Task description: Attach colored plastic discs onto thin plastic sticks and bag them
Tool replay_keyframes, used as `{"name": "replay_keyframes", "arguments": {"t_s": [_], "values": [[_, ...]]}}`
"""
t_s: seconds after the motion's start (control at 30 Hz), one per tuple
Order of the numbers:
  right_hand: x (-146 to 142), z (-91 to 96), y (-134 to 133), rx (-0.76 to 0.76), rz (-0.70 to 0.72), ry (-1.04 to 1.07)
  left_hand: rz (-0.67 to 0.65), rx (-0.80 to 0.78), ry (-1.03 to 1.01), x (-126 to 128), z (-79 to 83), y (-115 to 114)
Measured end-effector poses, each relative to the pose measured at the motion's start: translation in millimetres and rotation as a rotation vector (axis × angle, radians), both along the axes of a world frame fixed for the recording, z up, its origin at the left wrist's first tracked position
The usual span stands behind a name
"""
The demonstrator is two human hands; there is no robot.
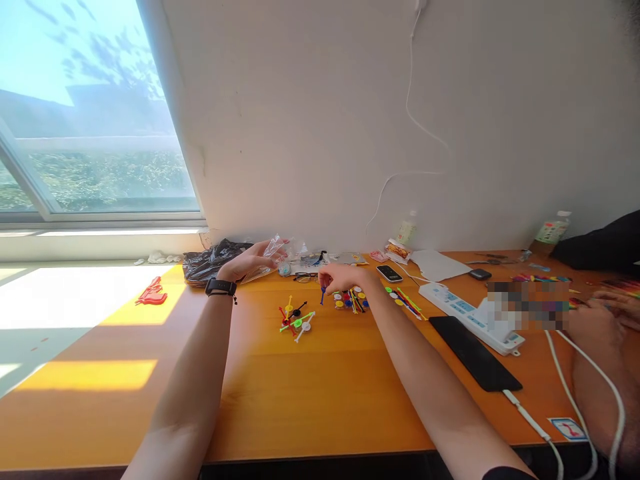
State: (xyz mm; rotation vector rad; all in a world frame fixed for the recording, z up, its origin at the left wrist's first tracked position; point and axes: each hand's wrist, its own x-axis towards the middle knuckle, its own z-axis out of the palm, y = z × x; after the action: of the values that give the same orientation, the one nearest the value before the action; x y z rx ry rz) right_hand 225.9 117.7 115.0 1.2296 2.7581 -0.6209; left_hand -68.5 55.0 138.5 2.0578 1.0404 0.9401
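My left hand, with a black band on the wrist, holds a clear plastic bag raised near the back of the orange table. My right hand pinches a small blue stick piece just above the table. Beside it lies a heap of coloured discs and sticks. In front of my left hand sits a small cluster of joined sticks and discs in yellow, green, red, black and white.
A black plastic bag lies at the back left, a red toy piece further left. A white power strip, a black phone on a cable, another phone and bottles lie right. Another person's arm rests at the right edge.
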Motion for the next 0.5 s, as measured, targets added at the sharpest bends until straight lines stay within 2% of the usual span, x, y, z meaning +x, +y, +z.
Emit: {"name": "replay_keyframes", "arguments": {"t_s": [0.07, 0.17, 0.33, 0.5], "values": [[12.5, 13.3, -1.6, 0.116, -0.067, 0.18, -0.035, -0.056, -0.104, -0.7, 2.9, -0.8], [29.6, 35.4, -11.5, 0.178, -0.11, 0.449, -0.068, -0.035, -0.124, 0.2, 11.4, -4.7], [43.8, 68.6, -39.9, 0.287, -0.093, 0.783, -0.074, 0.043, -0.092, 4.9, 25.5, -10.5], [42.0, 85.3, -58.3, 0.364, -0.048, 1.055, -0.083, 0.167, -0.033, 15.2, 31.1, -10.9]]}}
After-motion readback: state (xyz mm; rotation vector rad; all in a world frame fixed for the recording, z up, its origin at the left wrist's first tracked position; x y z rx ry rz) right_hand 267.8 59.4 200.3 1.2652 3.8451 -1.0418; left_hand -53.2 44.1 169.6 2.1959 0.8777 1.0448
